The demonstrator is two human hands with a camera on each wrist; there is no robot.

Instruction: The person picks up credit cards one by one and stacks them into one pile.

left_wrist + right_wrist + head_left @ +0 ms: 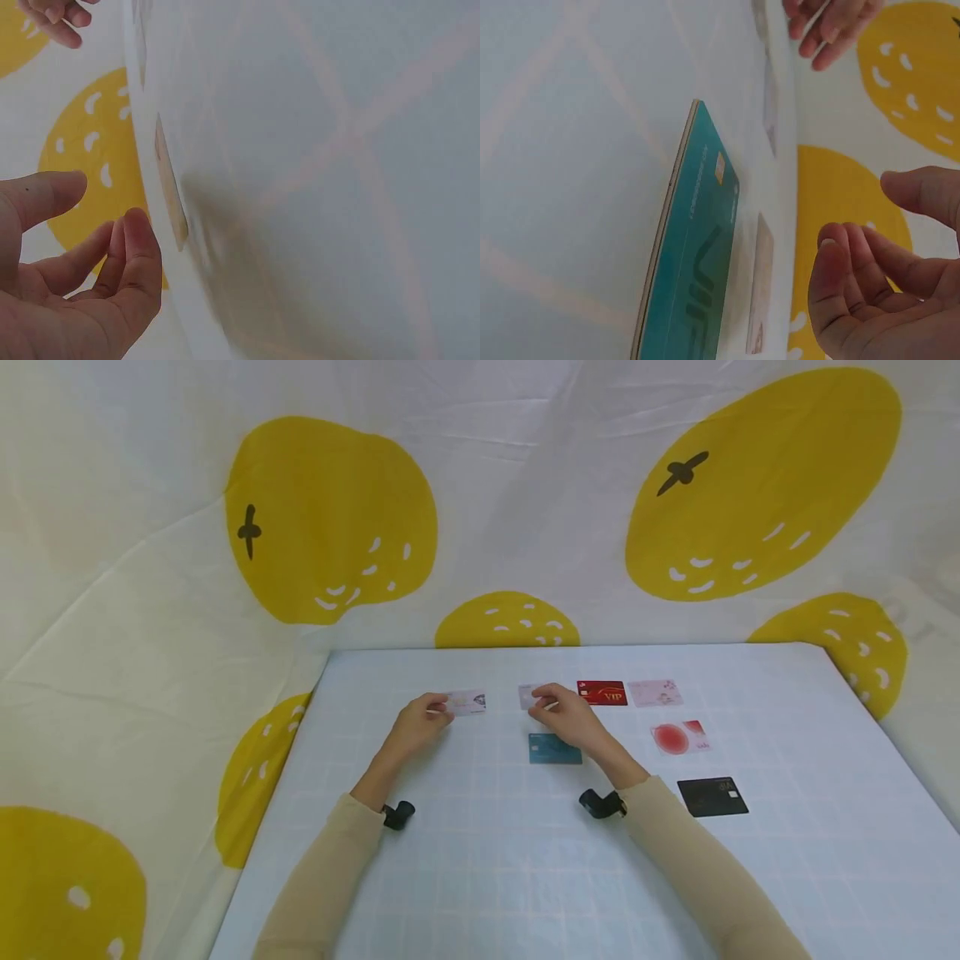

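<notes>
My left hand (420, 725) is at the left edge of a pale card with a dark emblem (472, 702), which lies on the table. In the left wrist view its thumb and fingers stand apart, with nothing between them, beside the card (171, 191). My right hand (567, 718) hovers at another pale card (526, 697) and partly hides it. The right wrist view shows its thumb and bent fingers (832, 274) apart and holding nothing. A teal VIP card (551, 750) lies just below that hand; it looks thick at its edge (660, 232).
A red VIP card (611, 693) and a pink patterned card (656, 692) lie right of my right hand. Nearer are a white card with a red circle (671, 738) and a black card (712, 797). A fruit-print cloth (517, 485) hangs behind the table (465, 877).
</notes>
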